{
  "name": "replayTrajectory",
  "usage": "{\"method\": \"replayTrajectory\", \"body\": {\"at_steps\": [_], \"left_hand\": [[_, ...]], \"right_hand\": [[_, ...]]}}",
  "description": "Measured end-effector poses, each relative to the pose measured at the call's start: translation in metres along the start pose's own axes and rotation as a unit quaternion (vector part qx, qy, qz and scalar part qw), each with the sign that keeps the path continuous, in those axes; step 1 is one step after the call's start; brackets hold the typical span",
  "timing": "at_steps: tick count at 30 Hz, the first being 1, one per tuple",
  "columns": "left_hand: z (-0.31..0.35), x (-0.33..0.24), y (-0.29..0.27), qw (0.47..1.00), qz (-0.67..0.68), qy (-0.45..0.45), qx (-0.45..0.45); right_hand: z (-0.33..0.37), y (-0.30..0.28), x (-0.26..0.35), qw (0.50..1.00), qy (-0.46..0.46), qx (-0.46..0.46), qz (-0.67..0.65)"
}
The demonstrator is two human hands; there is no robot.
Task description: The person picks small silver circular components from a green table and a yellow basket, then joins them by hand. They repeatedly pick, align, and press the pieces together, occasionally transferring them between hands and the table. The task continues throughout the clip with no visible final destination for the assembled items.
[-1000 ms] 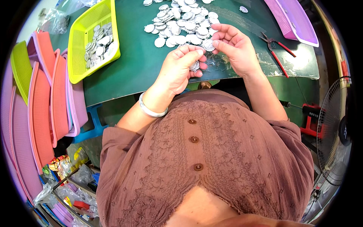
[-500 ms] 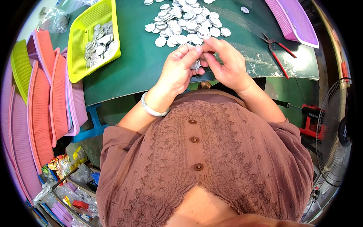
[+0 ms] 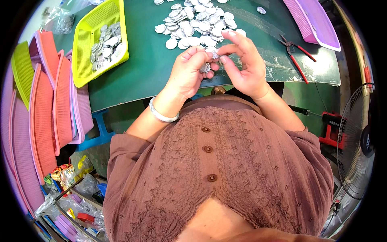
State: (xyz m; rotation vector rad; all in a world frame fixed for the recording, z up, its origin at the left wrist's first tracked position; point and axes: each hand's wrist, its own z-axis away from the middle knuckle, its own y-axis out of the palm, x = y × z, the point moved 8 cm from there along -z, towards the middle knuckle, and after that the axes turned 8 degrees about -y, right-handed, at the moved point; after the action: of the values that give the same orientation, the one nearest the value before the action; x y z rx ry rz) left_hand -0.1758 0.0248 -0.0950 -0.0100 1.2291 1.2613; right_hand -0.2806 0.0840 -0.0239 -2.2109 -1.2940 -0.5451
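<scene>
Silvery disc (image 3: 215, 53), metallic-looking: left hand (image 3: 188, 67) grip pinches it; right hand (image 3: 246, 66) fingertips at it, hold unclear. Scalloped ovals (image 3: 197, 25) heaped on scuffed green tabletop (image 3: 143, 72).

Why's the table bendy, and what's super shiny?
In the head view, the fisheye lens bends the edge of the green table; also in the head view, glare whitens its right end near the red-handled pliers, and the silvery pieces look bright.

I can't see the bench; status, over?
Left hand holding silvery discs. Right hand beside them, contact unclear. Disc pile just beyond. Red-handled pliers off right, apart from hands.
</scene>
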Motion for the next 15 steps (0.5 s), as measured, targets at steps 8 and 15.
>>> {"method": "replayTrajectory", "body": {"at_steps": [8, 15], "left_hand": [[0.002, 0.002, 0.000, 0.998, 0.014, -0.049, 0.039], [0.002, 0.003, 0.002, 0.997, 0.018, -0.049, 0.057]], "right_hand": [[0.009, 0.004, -0.025, 0.983, 0.147, 0.020, -0.107], [0.012, 0.006, -0.027, 0.975, 0.170, 0.015, -0.146]]}}
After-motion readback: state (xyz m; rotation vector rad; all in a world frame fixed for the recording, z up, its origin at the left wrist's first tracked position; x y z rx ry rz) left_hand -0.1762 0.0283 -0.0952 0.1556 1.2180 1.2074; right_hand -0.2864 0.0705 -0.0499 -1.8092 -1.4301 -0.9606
